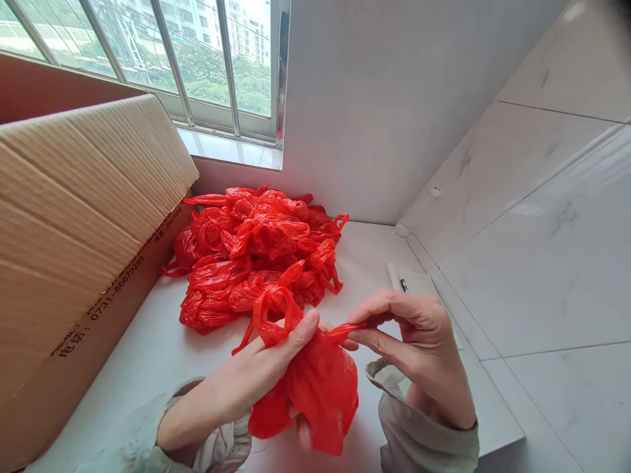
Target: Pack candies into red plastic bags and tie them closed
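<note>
A filled red plastic bag (320, 387) hangs low in the middle, held between both hands. My left hand (256, 371) grips its neck, thumb pressed on one looped handle (271, 309). My right hand (414, 335) pinches the other handle (345, 328) and pulls it out to the right. Behind them a pile of several tied red bags (256, 253) lies on the white counter (148, 355).
A large cardboard box (73, 223) with printed numbers fills the left side. A white pen-like object (397, 279) lies on the counter near the tiled wall (542, 249). A barred window (197, 59) and its sill are at the back.
</note>
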`<state>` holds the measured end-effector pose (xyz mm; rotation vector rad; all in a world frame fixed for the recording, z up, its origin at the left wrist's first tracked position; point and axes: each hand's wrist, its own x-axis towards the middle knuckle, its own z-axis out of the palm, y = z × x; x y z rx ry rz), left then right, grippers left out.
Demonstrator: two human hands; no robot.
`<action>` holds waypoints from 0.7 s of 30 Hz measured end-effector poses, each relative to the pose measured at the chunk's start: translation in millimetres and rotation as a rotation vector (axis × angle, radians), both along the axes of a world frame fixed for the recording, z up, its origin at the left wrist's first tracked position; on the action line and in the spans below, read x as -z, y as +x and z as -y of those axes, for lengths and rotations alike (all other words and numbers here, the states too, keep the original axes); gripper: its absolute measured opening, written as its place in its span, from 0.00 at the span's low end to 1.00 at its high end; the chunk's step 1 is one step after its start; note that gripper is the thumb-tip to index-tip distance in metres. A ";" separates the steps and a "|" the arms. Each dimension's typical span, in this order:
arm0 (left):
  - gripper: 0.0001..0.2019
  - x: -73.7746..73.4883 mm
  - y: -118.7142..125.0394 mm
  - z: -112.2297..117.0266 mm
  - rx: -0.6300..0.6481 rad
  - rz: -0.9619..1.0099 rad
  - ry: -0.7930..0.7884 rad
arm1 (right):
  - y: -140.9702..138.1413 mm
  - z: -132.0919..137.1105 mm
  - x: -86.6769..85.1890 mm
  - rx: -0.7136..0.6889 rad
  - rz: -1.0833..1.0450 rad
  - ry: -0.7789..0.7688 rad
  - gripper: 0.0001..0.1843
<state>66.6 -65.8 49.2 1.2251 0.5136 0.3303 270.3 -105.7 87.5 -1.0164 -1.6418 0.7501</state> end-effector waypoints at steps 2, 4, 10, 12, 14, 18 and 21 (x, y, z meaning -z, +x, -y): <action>0.30 -5.1 5.3 -1.4 0.037 0.045 -0.147 | -6.4 8.2 -1.4 0.003 0.035 0.127 0.06; 0.23 -9.9 8.4 -4.6 -0.010 0.105 -0.189 | -12.4 19.0 -2.7 -0.096 0.172 0.233 0.05; 0.08 -24.0 1.0 -12.1 0.163 0.034 0.218 | -12.5 29.5 -2.5 -0.269 0.344 0.272 0.11; 0.07 -24.2 -3.5 -7.4 0.154 -0.022 0.499 | -7.9 16.8 -1.2 -0.229 0.164 0.242 0.09; 0.07 -20.4 -8.6 0.2 0.093 -0.094 0.779 | -5.6 -0.1 1.6 -0.290 0.106 0.112 0.22; 0.11 -14.5 -18.9 11.1 -0.002 -0.244 1.204 | -9.4 -24.0 8.4 -0.535 0.156 -0.195 0.33; 0.12 -19.2 -19.2 8.7 -0.169 -0.225 1.436 | -11.3 -27.1 10.2 -0.477 0.147 -0.235 0.24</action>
